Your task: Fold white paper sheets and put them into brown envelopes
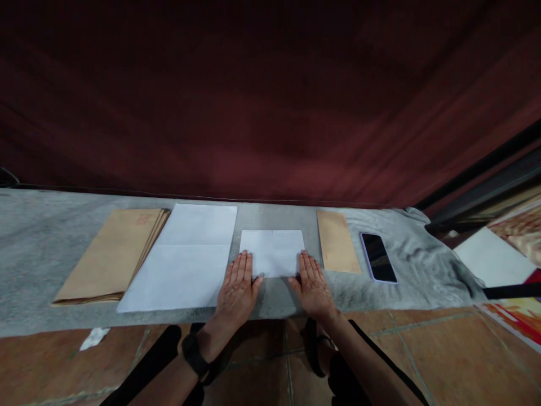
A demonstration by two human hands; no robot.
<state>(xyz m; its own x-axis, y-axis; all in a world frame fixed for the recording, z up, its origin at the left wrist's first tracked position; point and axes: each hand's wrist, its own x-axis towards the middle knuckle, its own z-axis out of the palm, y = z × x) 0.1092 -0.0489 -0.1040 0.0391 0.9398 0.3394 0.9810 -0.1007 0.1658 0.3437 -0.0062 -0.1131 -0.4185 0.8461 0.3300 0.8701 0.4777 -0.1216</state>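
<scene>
A folded sheet of white paper (273, 251) lies flat on the grey cloth, a crease line showing near its far edge. My left hand (239, 285) rests on its lower left side with the fingers stretched out. On the lower right side lies my right hand (313, 285), also flat, fingers extended. Left of my left hand is a larger stack or sheet of white paper (186, 256) with a crosswise crease. A small brown envelope (338, 241) sits just beyond my right hand.
Several large brown envelopes (112, 251) are stacked at the left. A phone (378, 257) in a light purple case lies at the right on the grey cloth (426, 265). Behind hangs a dark red curtain (270, 135). A crumpled white scrap (94, 338) is on the tiled floor.
</scene>
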